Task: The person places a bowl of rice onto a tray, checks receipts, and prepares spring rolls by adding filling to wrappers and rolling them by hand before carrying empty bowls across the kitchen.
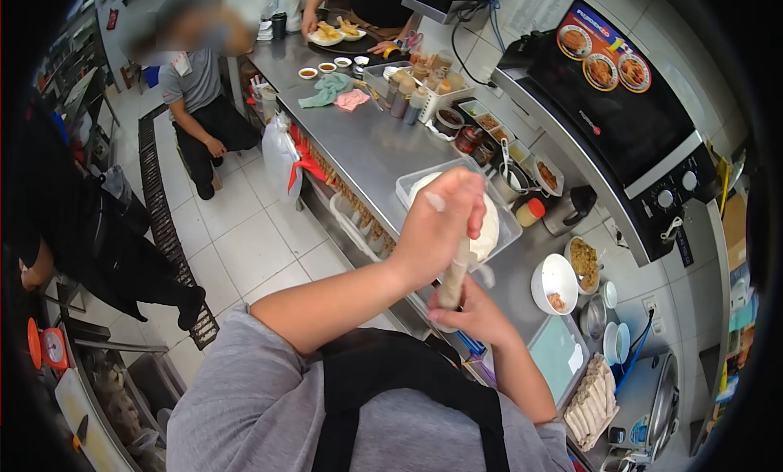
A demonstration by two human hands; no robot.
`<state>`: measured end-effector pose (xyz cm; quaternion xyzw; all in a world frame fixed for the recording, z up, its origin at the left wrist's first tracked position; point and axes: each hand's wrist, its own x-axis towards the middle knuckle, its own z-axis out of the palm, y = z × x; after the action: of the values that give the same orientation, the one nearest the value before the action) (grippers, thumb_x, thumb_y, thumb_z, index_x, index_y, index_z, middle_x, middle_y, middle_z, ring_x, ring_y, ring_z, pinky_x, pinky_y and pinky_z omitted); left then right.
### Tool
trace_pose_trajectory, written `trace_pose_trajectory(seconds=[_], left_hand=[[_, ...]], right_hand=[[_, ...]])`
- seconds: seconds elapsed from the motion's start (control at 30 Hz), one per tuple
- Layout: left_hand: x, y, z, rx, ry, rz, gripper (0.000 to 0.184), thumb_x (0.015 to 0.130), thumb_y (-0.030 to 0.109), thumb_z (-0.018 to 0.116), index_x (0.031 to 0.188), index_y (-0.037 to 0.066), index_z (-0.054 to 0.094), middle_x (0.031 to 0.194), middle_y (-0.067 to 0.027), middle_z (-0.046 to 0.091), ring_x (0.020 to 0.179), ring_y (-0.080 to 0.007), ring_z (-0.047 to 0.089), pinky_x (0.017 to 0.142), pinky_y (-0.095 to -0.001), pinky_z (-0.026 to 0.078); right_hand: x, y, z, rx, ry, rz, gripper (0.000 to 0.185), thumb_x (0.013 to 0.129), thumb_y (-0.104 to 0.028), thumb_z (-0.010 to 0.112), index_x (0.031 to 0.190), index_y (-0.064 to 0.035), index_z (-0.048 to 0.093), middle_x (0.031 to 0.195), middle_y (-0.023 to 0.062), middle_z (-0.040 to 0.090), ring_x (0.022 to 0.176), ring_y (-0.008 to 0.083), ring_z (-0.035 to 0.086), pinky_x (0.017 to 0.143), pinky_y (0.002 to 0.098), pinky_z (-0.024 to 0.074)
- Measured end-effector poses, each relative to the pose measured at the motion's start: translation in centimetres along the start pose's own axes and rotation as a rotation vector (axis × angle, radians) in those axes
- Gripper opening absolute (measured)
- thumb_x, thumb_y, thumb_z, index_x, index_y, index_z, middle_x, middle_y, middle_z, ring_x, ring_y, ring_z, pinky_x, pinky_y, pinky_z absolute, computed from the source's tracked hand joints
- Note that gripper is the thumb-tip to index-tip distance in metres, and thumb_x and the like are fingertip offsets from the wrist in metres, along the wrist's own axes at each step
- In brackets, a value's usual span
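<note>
My left hand (447,215) is closed, with a white smear on its back, above a clear plastic tub (512,227). It grips the upper end of a pale, tube-shaped thing (453,278), whose exact kind I cannot make out. Lower down, my right hand (473,311) wraps its fingers round the bottom part of the same thing. A smooth white mass (488,231) sits in the tub, partly hidden behind my left hand.
On the steel counter (351,150) stand sauce bottles (402,97), cloths (326,88) and a white bowl (554,283). Stacked pale rolls (591,403) lie at right, below a microwave (612,105). One person (196,88) sits low at left; another handles plates (326,35) of food.
</note>
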<state>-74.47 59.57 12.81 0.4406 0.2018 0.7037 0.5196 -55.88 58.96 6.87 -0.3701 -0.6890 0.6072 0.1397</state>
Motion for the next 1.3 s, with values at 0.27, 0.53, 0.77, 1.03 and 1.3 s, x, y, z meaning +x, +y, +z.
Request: trace_pose_trajectory(seconds=[0.27,0.53,0.77,1.03,1.3], left_hand=[[-1.8,-2.5,-4.9,-0.935,-0.199,-0.531,0.066,0.103,0.044,0.041,0.151,0.002,0.030,0.147,-0.0188,0.045,0.127,-0.0234,0.050,0.103,-0.0408,0.042],[-0.6,1.6,-0.6,0.126,-0.493,-0.331,0.047,0.100,0.024,0.058,0.137,0.004,0.038,0.103,-0.0043,0.056,0.079,-0.0104,0.061,0.069,-0.0256,0.052],[-1.1,3.0,-2.3,0.149,-0.289,-0.138,0.037,0.095,0.010,0.061,0.128,0.006,0.044,0.099,-0.0017,0.058,0.090,-0.0084,0.058,0.081,-0.0282,0.050],[-0.3,4.1,-2.4,0.153,-0.242,-0.234,0.022,0.092,0.014,0.068,0.104,0.006,0.052,0.083,-0.0005,0.056,0.072,-0.0084,0.056,0.067,-0.0264,0.050],[2.2,5.8,-2.3,0.028,-0.107,-0.022,0.023,0.098,0.023,0.062,0.104,0.005,0.050,0.078,0.0006,0.052,0.066,-0.0063,0.051,0.060,-0.0229,0.046]], right_hand=[[-1.8,-11.0,-6.3,-1.438,0.606,-0.263,0.035,0.068,-0.001,0.072,0.101,-0.0108,0.065,0.100,0.0061,0.066,0.100,0.0254,0.061,0.105,0.0512,0.0314],[0.0,-17.2,-2.1,-1.679,0.956,-0.812,0.047,0.072,0.000,0.071,0.116,-0.0158,0.065,0.133,0.0059,0.054,0.132,0.0273,0.046,0.114,0.0538,0.0194],[3.1,-8.1,0.5,0.304,0.211,-0.508,0.092,0.090,-0.072,0.038,0.156,-0.0140,0.011,0.154,0.0111,0.027,0.139,0.0273,0.036,0.107,0.0472,0.0373],[4.8,-2.7,5.9,0.309,0.127,-0.428,0.088,0.081,-0.074,0.056,0.134,-0.0062,0.039,0.109,0.0076,0.055,0.092,0.0171,0.055,0.075,0.0316,0.0455],[4.9,-4.1,7.5,0.344,0.104,-0.462,0.053,0.081,-0.023,0.082,0.116,-0.0053,0.048,0.082,-0.0005,0.052,0.071,0.0089,0.050,0.064,0.0241,0.0428]])
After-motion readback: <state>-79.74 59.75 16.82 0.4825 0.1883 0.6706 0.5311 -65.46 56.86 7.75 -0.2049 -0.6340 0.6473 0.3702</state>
